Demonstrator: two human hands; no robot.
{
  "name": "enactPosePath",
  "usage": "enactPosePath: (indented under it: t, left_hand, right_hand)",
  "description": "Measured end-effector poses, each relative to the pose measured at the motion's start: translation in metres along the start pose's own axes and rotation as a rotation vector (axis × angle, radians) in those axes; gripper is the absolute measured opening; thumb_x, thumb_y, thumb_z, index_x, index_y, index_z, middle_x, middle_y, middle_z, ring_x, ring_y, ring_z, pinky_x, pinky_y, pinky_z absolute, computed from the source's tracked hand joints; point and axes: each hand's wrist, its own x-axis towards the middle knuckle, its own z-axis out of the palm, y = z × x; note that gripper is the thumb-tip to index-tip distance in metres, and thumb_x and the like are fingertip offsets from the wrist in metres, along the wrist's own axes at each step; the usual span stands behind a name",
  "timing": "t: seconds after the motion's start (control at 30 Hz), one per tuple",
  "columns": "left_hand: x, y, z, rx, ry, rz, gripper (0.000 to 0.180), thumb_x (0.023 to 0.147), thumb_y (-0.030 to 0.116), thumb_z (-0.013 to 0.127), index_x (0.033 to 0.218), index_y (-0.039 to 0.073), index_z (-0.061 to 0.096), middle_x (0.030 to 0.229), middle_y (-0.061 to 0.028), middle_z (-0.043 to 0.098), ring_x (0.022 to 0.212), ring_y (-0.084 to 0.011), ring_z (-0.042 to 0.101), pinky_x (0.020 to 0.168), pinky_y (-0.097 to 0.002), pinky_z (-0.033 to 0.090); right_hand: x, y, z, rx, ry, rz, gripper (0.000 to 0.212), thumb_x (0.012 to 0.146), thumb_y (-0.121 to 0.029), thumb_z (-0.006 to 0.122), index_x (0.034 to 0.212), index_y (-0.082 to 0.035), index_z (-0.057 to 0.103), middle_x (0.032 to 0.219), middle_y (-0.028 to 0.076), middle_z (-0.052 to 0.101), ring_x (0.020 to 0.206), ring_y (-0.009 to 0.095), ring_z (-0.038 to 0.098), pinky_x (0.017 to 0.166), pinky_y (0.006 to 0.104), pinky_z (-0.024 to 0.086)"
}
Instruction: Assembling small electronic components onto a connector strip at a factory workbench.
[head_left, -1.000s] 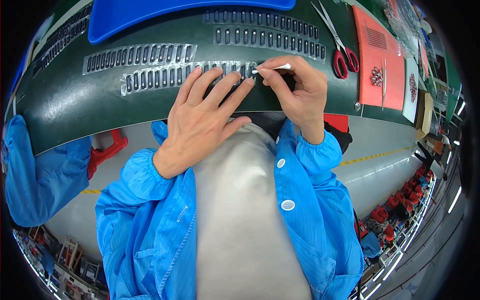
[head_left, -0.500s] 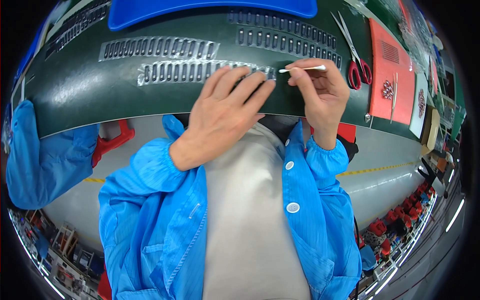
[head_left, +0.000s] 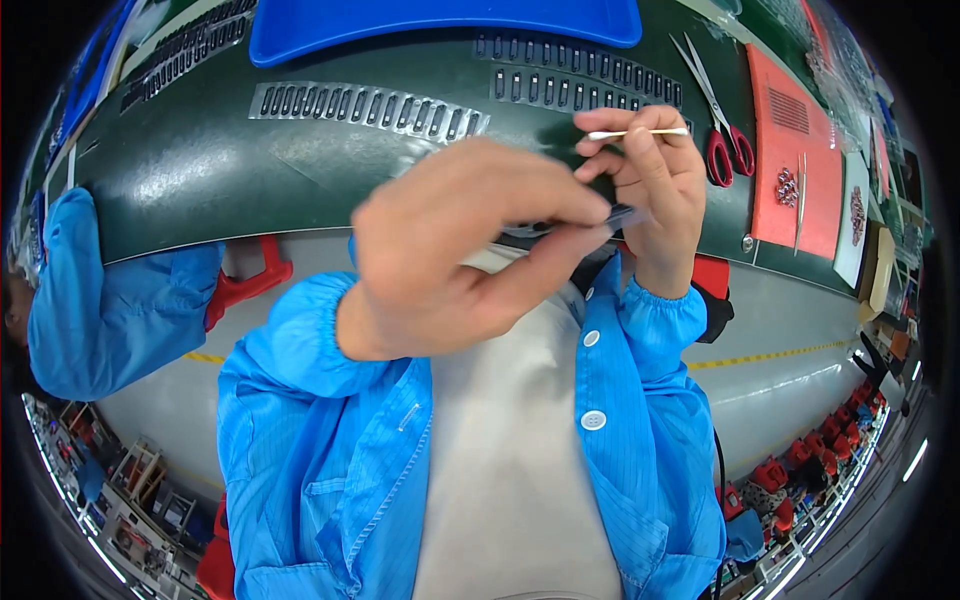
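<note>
My left hand (head_left: 470,240), blurred, is raised in front of my chest. Thumb and fingers pinch the end of a clear plastic strip (head_left: 628,216) with a small dark part showing at its tip; most of that strip is hidden behind the hand. Close by on the right, my right hand (head_left: 655,190) holds a white cotton swab (head_left: 660,131) roughly level between thumb and fingers. Beyond the left hand, another clear strip of small black oblong parts (head_left: 365,105) lies on the dark green table (head_left: 200,180).
More part strips (head_left: 575,92) lie at the back, below a blue tray (head_left: 450,28). Scissors with red handles (head_left: 718,130) rest at the right, beside a pink foam sheet (head_left: 775,100) holding tweezers (head_left: 801,200) and small metallic pieces (head_left: 787,186). Another person's blue sleeve (head_left: 75,300) is at left.
My left hand has risen off the table toward me, pinching the strip it was resting on. My right hand still grips the cotton swab and has shifted slightly right. The view has shifted slightly.
</note>
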Motion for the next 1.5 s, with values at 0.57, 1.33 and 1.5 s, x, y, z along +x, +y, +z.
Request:
enactPosePath:
  t: [0.57, 1.33, 1.5]
  left_hand:
    - [0.038, -0.025, -0.054, -0.326, -0.345, -0.042, 0.019, 0.086, -0.013, 0.073, 0.103, -0.005, 0.074, 0.108, -0.0225, 0.079, 0.104, -0.0339, 0.077, 0.09, -0.043, 0.061]
    - [-0.044, -0.04, -0.105, 0.6, -0.553, -0.062, 0.029, 0.078, 0.013, 0.09, 0.104, 0.004, 0.08, 0.123, -0.0094, 0.078, 0.118, -0.033, 0.072, 0.096, -0.0459, 0.056]
    - [-0.054, -0.044, -0.114, 0.595, -0.493, -0.087, 0.033, 0.075, 0.015, 0.092, 0.104, 0.004, 0.08, 0.117, -0.01, 0.078, 0.115, -0.0324, 0.072, 0.094, -0.0459, 0.056]
  right_hand:
    - [-0.027, -0.019, -0.013, 0.371, -0.126, 0.01, 0.018, 0.117, -0.019, 0.045, 0.121, -0.002, 0.051, 0.151, 0.037, 0.055, 0.145, 0.043, 0.055, 0.115, 0.0523, 0.052]
    - [-0.034, -0.033, -0.019, -0.104, 0.039, 0.058, 0.007, 0.114, -0.009, 0.05, 0.113, -0.002, 0.051, 0.136, 0.035, 0.066, 0.121, 0.038, 0.072, 0.101, 0.0436, 0.06]
    - [-0.036, -0.028, -0.015, -0.163, 0.075, 0.068, 0.007, 0.114, -0.008, 0.051, 0.114, -0.002, 0.052, 0.128, 0.031, 0.071, 0.115, 0.034, 0.075, 0.099, 0.0406, 0.061]
